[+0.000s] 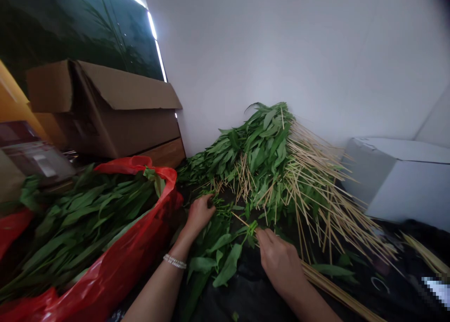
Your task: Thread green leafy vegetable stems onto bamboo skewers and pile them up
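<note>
My left hand (198,214) is closed on a bunch of loose green leafy stems (211,247) lying on the dark surface; a beaded bracelet sits on its wrist. My right hand (279,258) pinches a thin bamboo skewer (242,220) that has folded green leaves (251,228) threaded on its tip. Just beyond both hands rises a big pile of leaf-loaded skewers (281,167), sticks fanning out to the right.
A red plastic bag (116,265) full of leafy greens lies at the left. Brown cardboard boxes (116,106) stand behind it. A white box (401,176) sits at the right against the white wall. Bare skewers (337,291) lie under my right forearm.
</note>
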Available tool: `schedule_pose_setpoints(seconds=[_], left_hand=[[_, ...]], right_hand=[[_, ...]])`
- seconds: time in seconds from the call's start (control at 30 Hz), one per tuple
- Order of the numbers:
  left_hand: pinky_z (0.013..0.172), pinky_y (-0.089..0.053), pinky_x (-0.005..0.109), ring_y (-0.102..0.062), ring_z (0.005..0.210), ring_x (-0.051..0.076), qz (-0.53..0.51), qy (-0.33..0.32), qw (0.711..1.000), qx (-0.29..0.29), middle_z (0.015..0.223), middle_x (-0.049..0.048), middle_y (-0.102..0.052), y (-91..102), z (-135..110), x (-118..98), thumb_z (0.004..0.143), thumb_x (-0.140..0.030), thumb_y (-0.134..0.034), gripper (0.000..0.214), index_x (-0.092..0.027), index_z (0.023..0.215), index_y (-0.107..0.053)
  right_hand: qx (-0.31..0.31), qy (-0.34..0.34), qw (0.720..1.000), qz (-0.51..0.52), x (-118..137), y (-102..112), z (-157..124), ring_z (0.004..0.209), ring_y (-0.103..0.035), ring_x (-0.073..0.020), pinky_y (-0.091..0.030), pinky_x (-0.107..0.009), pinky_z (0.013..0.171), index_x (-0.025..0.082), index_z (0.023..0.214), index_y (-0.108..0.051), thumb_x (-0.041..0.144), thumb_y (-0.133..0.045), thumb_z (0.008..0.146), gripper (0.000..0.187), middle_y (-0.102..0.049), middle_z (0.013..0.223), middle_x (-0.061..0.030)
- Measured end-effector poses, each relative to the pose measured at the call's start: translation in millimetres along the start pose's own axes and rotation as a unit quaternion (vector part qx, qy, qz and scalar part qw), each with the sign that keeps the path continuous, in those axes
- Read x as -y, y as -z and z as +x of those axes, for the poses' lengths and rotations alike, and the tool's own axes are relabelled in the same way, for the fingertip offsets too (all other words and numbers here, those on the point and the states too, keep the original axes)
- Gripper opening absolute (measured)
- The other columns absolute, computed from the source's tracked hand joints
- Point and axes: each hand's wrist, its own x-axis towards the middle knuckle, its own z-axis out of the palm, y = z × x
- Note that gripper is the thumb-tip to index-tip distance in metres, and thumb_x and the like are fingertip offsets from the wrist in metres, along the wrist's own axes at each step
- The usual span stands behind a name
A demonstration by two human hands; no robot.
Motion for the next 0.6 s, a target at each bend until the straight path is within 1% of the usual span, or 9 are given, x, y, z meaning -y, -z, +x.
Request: schedule_pose_setpoints(seconds=[0.07,0.13,0.17,0.23,0.3,0.4,0.47,0.53,0.6], left_hand=[[0.072,-0.045,0.026,-0.062,0.077,0.019,-0.106,-0.025,0.994,0.023,0.086,0.0048,-0.07,6.8,-0.9,-1.4,0.069,-0.013,-0.059,0.044,-0.018,0.112,-0.065],[0.071,-0.046,0.026,-0.063,0.074,0.018,-0.223,-0.043,0.971,0.075,0.085,0.0045,-0.071,13.3,-2.6,-3.8,0.07,-0.02,-0.061,0.039,-0.015,0.109,-0.067],[0.072,-0.047,0.027,-0.063,0.076,0.019,-0.258,-0.046,0.959,0.106,0.086,0.0052,-0.071,15.9,-3.6,-5.2,0.071,-0.024,-0.063,0.036,-0.014,0.105,-0.069],[0.078,-0.048,0.03,-0.065,0.082,0.021,-0.266,-0.047,0.952,0.146,0.088,0.0063,-0.073,19.1,-5.2,-7.5,0.072,-0.032,-0.064,0.03,-0.014,0.095,-0.072],[0.081,-0.048,0.032,-0.065,0.085,0.023,-0.255,-0.045,0.957,0.131,0.089,0.0071,-0.074,19.6,-5.6,-8.9,0.074,-0.037,-0.063,0.029,-0.015,0.09,-0.073],[0.081,-0.048,0.033,-0.066,0.086,0.024,-0.258,-0.033,0.964,0.057,0.091,0.0078,-0.074,17.5,-4.7,-9.1,0.076,-0.04,-0.061,0.032,-0.014,0.092,-0.073],[0.079,-0.049,0.032,-0.066,0.085,0.024,-0.254,-0.032,0.966,0.03,0.09,0.008,-0.074,15.5,-4.9,-9.0,0.078,-0.039,-0.061,0.032,-0.014,0.092,-0.073],[0.077,-0.048,0.031,-0.066,0.083,0.023,-0.234,-0.059,0.97,0.029,0.087,0.0077,-0.074,13.6,-6.5,-9.8,0.078,-0.038,-0.061,0.028,-0.014,0.088,-0.073],[0.075,-0.047,0.029,-0.065,0.08,0.021,-0.195,-0.106,0.974,0.042,0.085,0.0069,-0.073,11.6,-9.5,-11.6,0.079,-0.035,-0.062,0.024,-0.015,0.084,-0.073]], right_hand=[[0.0,-0.006,1.0,-0.004,-1.2,0.2,0.8,0.066,-0.06,-0.0152,-0.035,-0.027,0.057,0.021,0.099,-0.055,0.002,-0.047,0.082,0.026,-0.06,0.079,0.0005],[-0.001,-0.015,1.0,-0.008,-2.9,0.2,1.7,0.066,-0.06,-0.0153,-0.035,-0.027,0.057,0.02,0.099,-0.055,0.003,-0.048,0.083,0.025,-0.061,0.078,0.0007],[-0.002,-0.02,1.0,-0.009,-4.0,0.1,2.2,0.066,-0.06,-0.0152,-0.034,-0.027,0.057,0.02,0.099,-0.056,0.004,-0.048,0.083,0.024,-0.061,0.078,0.0008],[-0.006,-0.028,0.999,-0.013,-6.0,0.1,3.1,0.066,-0.061,-0.0152,-0.035,-0.027,0.057,0.02,0.099,-0.056,0.005,-0.048,0.084,0.022,-0.061,0.078,0.0011],[-0.009,-0.032,0.999,-0.015,-7.7,0.4,3.7,0.066,-0.061,-0.0153,-0.034,-0.027,0.057,0.02,0.098,-0.056,0.007,-0.048,0.086,0.02,-0.061,0.078,0.0011],[-0.009,-0.031,0.999,-0.014,-9.4,1.2,4.2,0.067,-0.061,-0.0153,-0.035,-0.027,0.058,0.02,0.1,-0.057,0.01,-0.047,0.088,0.018,-0.061,0.078,0.0008],[-0.01,-0.032,0.999,-0.012,-10.0,1.9,4.6,0.067,-0.061,-0.0152,-0.035,-0.027,0.059,0.02,0.101,-0.057,0.01,-0.046,0.089,0.018,-0.061,0.078,0.0005],[-0.009,-0.034,0.999,-0.009,-10.2,2.4,4.8,0.067,-0.061,-0.0151,-0.035,-0.027,0.059,0.019,0.1,-0.057,0.011,-0.046,0.089,0.017,-0.061,0.078,0.0004],[-0.008,-0.036,0.999,-0.007,-9.9,2.8,5.1,0.067,-0.061,-0.0149,-0.035,-0.027,0.059,0.02,0.099,-0.057,0.011,-0.045,0.09,0.017,-0.061,0.077,0.0004]])
